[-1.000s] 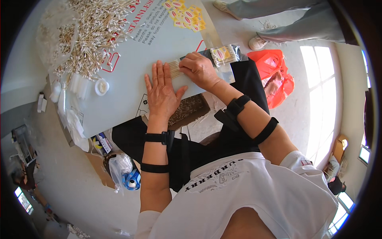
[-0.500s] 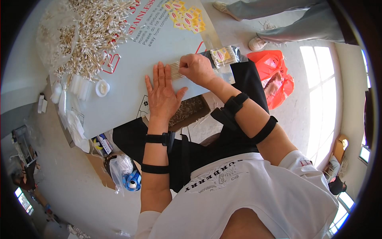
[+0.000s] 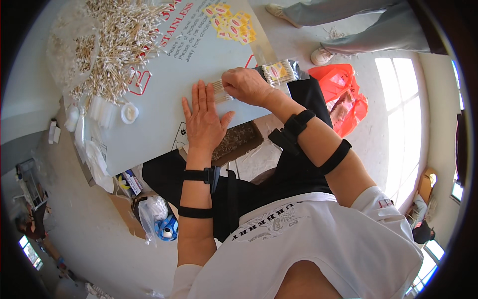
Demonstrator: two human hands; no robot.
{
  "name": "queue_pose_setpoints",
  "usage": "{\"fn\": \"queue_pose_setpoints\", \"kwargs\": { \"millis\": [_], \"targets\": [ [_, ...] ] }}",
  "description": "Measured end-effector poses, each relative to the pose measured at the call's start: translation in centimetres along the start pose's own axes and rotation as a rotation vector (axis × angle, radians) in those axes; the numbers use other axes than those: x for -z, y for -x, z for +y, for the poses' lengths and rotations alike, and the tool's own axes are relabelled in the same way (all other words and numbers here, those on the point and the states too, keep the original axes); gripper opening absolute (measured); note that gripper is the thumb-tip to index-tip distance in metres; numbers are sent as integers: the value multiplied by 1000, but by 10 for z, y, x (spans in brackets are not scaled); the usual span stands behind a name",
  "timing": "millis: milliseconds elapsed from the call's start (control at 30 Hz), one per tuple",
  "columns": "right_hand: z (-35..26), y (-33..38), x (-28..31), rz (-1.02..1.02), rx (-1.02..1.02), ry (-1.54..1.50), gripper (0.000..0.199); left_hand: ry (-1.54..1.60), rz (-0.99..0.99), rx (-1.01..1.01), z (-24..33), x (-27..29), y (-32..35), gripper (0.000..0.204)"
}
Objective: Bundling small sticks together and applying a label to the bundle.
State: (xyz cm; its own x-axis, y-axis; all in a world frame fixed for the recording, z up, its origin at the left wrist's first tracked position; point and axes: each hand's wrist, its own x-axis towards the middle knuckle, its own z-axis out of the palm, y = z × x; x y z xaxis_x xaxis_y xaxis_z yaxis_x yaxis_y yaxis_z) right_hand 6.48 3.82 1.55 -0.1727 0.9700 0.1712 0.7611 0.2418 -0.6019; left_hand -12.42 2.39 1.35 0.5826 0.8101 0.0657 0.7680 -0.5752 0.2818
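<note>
My left hand (image 3: 203, 122) lies flat on the grey table sheet (image 3: 159, 119), fingers spread and pointing away from me. Its index finger is beside the end of a row of cotton swabs (image 3: 219, 90). Over the right part of that row is my right hand (image 3: 247, 85), closed like a fist; its fingertips and anything in them are hidden. To the right of it, a clear pack of cotton swabs (image 3: 279, 73) with a yellow label sits at the table's right edge. A large heap of loose cotton swabs (image 3: 122, 45) covers the far left. Several yellow labels (image 3: 234, 24) are scattered at the far edge.
Left of my hands stand a small round white tub (image 3: 129, 113) and white tubes (image 3: 102, 110). A cardboard box (image 3: 251, 142) is below the table's near edge. On the right floor lies a red plastic bag (image 3: 338, 74), near another person's legs (image 3: 348, 20).
My right hand has shifted slightly left, nearer my left hand, along the row of cotton swabs. My left hand stays nearly in place.
</note>
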Motion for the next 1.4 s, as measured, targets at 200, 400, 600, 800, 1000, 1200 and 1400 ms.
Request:
{"fn": "queue_pose_setpoints", "kwargs": {
  "millis": [200,400,600,800,1000,1200,1400],
  "targets": [
    [-6,-3,4,-128,-148,8,6,-10,10,-4,-3,-3,2,84],
    [-2,1,9,-87,7,-74,8,-14,15,-2,-2,-3,2,85],
    [-1,-1,3,-112,74,87,7,-15,10,-1,-2,-4,1,86],
    [-5,-17,13,-392,10,127,10,-4,28,-13,-4,-6,3,84],
    [-11,-22,17,-459,45,191,12,-16,14,-3,-4,-6,3,85],
    [-24,-23,23,-561,98,250,15,-41,3,9,-4,-5,4,85],
    [-14,-19,17,-456,108,190,14,-44,0,8,-3,-6,3,86]
  ]
}}
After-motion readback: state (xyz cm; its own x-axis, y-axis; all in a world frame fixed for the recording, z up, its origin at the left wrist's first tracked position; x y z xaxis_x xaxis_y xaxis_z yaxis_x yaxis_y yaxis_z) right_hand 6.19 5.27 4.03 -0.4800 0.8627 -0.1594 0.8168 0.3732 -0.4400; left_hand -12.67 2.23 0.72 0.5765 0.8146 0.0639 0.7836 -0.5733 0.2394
